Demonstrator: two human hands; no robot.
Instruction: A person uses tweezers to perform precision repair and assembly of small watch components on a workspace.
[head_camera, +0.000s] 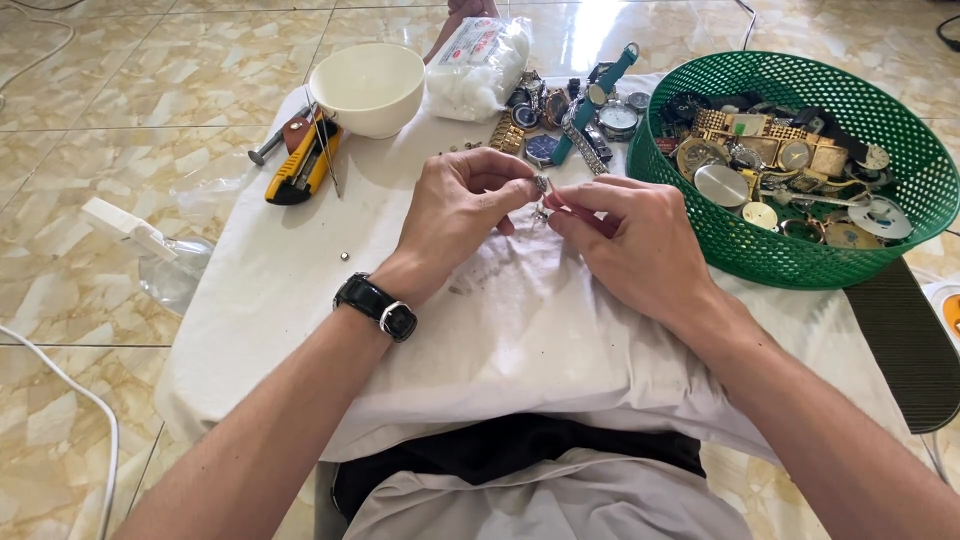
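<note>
I saw both sets of fingertips pinched shut on a tiny silvery metal watch part (541, 187), held just above the stained white cloth (520, 330) draped over the low table. The left hand (462, 205) gripped it from one side, the right hand (625, 235) from the other. I judged the grip slight; a slip could have dropped the part into the cloth's folds, or onto the floor tiles, where a loose small screw (344, 256) already lay apart. The fingers hid most of the part, so I couldn't make out its shape. The green plastic mesh basket (900, 130) of watch pieces sat near the right hand, and its contents were too jumbled to sort.
</note>
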